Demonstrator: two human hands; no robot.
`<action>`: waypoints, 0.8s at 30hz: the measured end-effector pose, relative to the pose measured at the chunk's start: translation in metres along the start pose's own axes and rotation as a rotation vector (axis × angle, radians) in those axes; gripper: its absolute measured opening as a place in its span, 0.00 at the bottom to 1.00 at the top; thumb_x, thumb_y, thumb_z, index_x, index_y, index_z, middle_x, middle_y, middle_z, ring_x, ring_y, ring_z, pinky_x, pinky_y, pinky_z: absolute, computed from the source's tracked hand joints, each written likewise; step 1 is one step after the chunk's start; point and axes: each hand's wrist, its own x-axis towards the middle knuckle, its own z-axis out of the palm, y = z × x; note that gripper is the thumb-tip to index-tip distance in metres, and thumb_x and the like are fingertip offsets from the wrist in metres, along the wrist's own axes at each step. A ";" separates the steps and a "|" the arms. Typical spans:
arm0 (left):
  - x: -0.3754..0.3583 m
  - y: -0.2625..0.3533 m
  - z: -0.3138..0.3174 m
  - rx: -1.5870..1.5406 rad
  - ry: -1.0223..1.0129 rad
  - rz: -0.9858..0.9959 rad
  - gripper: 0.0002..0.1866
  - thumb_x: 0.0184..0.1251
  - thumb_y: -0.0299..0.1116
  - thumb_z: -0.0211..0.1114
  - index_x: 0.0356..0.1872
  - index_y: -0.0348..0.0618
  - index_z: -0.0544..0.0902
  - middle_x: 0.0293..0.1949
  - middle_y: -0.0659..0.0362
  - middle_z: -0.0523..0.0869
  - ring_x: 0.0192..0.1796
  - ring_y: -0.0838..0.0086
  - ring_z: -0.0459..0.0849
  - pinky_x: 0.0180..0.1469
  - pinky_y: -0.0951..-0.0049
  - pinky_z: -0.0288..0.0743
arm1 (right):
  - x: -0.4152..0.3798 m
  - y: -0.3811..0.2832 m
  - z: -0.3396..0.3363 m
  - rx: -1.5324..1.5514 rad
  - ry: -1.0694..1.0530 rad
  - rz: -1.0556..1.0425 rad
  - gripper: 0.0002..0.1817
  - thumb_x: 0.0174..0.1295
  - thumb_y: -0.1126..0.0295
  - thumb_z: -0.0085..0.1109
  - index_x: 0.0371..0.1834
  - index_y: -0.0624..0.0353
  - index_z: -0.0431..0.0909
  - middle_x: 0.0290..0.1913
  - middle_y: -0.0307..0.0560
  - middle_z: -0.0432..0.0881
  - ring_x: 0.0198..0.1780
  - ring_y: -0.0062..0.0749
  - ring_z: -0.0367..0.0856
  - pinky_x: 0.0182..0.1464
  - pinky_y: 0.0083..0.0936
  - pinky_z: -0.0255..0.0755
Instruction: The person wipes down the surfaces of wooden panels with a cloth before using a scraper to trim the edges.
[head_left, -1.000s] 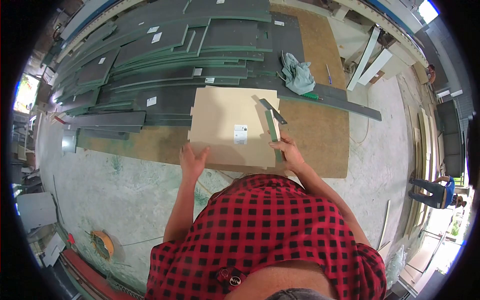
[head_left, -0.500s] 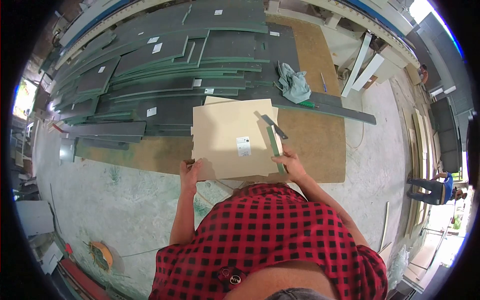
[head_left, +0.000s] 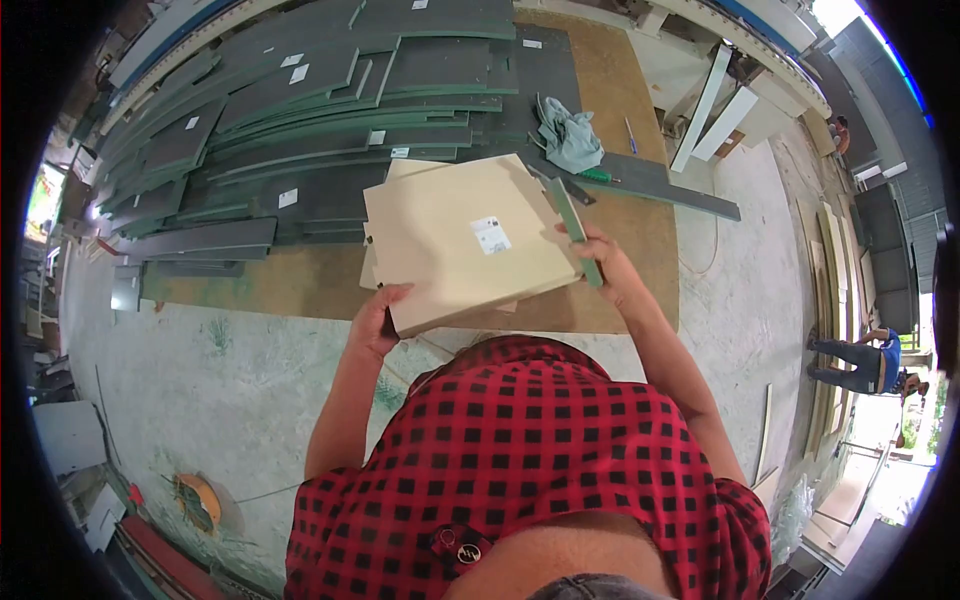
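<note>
The left hand [head_left: 378, 322] pinches the labelled beige panel [head_left: 440, 240] at its near left corner, thumb on top. The panel overlaps the brown board [head_left: 640, 285], its long axis crosswise, right end angled away. The right hand [head_left: 612, 268] clasps a green-edged strip [head_left: 574, 222] (beside the panel's right edge), pointing away and leftward.

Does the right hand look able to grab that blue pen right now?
Probably not as it is: the right hand is busy holding the green-edged strip. Otherwise the way looks open: the blue pen lies uncovered, just beyond a flat dark board.
</note>
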 end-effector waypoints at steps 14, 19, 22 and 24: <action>-0.023 0.010 0.094 -0.208 -0.034 -0.104 0.13 0.53 0.41 0.66 0.39 0.50 0.79 0.30 0.65 0.82 0.29 0.73 0.81 0.21 0.76 0.70 | -0.067 -0.040 -0.041 -0.209 0.167 -0.435 0.30 0.46 0.80 0.67 0.56 0.61 0.71 0.46 0.40 0.79 0.44 0.22 0.77 0.47 0.22 0.70; -0.028 0.004 0.111 -0.347 -0.060 -0.093 0.17 0.50 0.39 0.69 0.39 0.44 0.78 0.30 0.60 0.82 0.27 0.70 0.80 0.18 0.76 0.70 | -0.088 -0.012 -0.019 -0.478 0.211 -0.586 0.31 0.47 0.72 0.70 0.57 0.61 0.69 0.46 0.46 0.81 0.44 0.25 0.80 0.46 0.24 0.73; -0.034 -0.001 0.124 -0.350 -0.025 -0.053 0.17 0.50 0.39 0.69 0.39 0.44 0.78 0.29 0.60 0.82 0.27 0.69 0.81 0.18 0.76 0.70 | -0.095 -0.001 -0.004 -0.700 0.182 -0.739 0.33 0.49 0.73 0.68 0.62 0.57 0.68 0.48 0.51 0.81 0.50 0.33 0.81 0.50 0.26 0.73; -0.037 -0.002 0.130 -0.362 -0.001 -0.042 0.10 0.52 0.38 0.67 0.34 0.47 0.80 0.28 0.63 0.84 0.27 0.73 0.80 0.18 0.79 0.67 | -0.101 0.005 0.003 -0.714 0.121 -0.778 0.31 0.50 0.74 0.66 0.61 0.55 0.70 0.47 0.52 0.81 0.48 0.37 0.81 0.48 0.27 0.74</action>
